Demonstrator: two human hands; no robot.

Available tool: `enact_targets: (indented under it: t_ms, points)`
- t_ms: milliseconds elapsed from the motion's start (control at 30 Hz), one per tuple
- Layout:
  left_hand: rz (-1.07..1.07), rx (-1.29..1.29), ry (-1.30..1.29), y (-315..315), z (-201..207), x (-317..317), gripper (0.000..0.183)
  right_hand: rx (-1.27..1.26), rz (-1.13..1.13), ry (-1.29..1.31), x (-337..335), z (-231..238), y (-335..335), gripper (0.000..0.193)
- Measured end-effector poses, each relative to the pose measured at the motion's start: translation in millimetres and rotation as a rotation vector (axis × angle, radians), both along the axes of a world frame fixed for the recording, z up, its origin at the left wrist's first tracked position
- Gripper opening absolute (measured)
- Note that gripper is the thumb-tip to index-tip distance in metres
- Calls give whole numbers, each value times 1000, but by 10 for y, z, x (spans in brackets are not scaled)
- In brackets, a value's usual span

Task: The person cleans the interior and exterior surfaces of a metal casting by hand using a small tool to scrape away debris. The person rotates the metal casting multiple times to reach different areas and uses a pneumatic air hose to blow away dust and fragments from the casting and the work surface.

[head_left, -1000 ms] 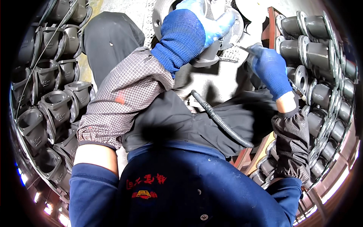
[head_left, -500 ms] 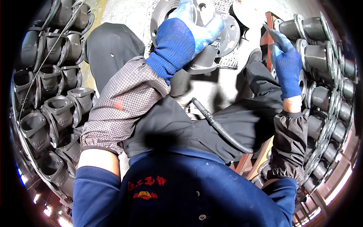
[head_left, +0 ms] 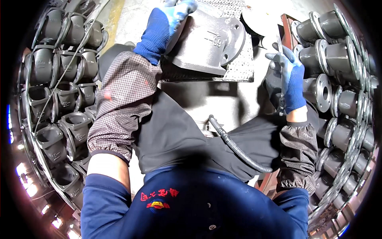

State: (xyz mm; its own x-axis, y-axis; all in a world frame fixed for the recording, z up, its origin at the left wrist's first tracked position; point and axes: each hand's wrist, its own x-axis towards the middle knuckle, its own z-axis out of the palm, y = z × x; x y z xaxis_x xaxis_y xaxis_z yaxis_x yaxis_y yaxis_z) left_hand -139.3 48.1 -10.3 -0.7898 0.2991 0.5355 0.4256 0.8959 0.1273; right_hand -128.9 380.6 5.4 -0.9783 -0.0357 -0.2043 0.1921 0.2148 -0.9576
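A grey cast-metal valve body (head_left: pixel 201 42) with round flanges lies on its side on a textured metal plate (head_left: pixel 241 67) in front of me. My left hand (head_left: pixel 175 16), in a blue glove, is closed on the casting's far left flange; its fingertips are partly hidden. My right hand (head_left: pixel 289 69), also gloved, is closed around a long, narrow, flat metal tool (head_left: pixel 282 85), like a file. The tool stands nearly lengthwise along the palm, with its thin end pointing away from me. This hand is to the right of the plate, apart from the casting.
Stacked grey castings (head_left: pixel 51 143) fill a wire-sided rack on the left. More flanged castings (head_left: pixel 338 55) are piled on the right, beside a red metal frame (head_left: pixel 285 24). A ribbed grey hose (head_left: pixel 234 147) lies across my right thigh.
The casting has been turned, so its broad side now faces up. My left hand has moved left and away from me. My right hand has come slightly left and lower with the tool.
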Motion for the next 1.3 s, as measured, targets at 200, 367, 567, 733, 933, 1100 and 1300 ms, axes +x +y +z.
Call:
enact_targets:
  t_ms: [200,367,567,733,933,1100,1300]
  points:
    - [83,853,-225,-171,-193,97,17,-206,30,-69,-21,-25,-124,32]
    - [431,1373,-565,70,96,228,31,-212,89,-68,-11,6,-145,33]
    - [375,1374,-560,81,124,242,32,-230,70,-49,13,-12,-73,31]
    - [252,1209,-409,97,84,163,31,-264,43,-20,57,21,-12,30]
    - [224,1297,-481,214,188,147,19,-244,35,32,71,1,15,32]
    - [333,1298,-448,168,145,202,24,-270,33,39,104,21,14,32]
    - [543,1488,-647,77,125,235,25,-203,51,92,161,68,-49,31]
